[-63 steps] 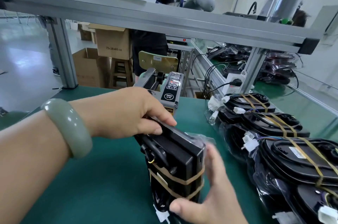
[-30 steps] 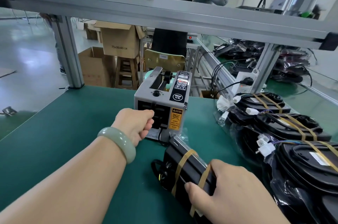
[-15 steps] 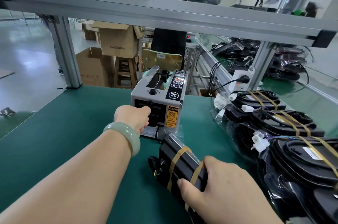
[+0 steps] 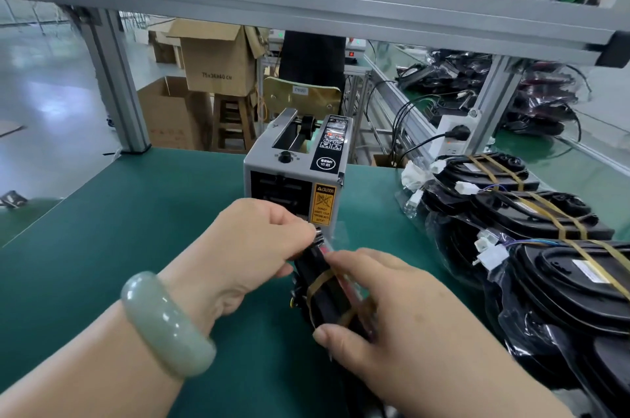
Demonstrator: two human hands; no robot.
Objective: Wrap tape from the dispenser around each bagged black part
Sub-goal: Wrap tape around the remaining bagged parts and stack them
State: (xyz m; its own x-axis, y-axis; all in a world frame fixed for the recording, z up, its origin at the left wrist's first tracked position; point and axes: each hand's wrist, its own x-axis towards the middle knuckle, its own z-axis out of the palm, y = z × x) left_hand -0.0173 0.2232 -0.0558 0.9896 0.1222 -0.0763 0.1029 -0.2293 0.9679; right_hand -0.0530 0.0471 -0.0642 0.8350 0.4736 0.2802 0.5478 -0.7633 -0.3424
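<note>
Green bench mat (image 4: 119, 230): bagged black part (image 4: 327, 295) held between both hands, just in front of the tape dispenser (image 4: 293, 175).

Taped parts (image 4: 545, 247) lie in a row along the mat's right side, apart from the hands. Right hand (image 4: 392, 315) grips the part's near end, thumb on its left edge, fingers curled over the top. Left hand (image 4: 252, 247), fingers curled, pinches the part's far end, close to the dispenser's front. Whether it also holds a tape strip cannot be told. Two tan tape bands (image 4: 320, 279) cross the part between the hands. Pale green bangle (image 4: 163, 322) sits on the left wrist.
</note>
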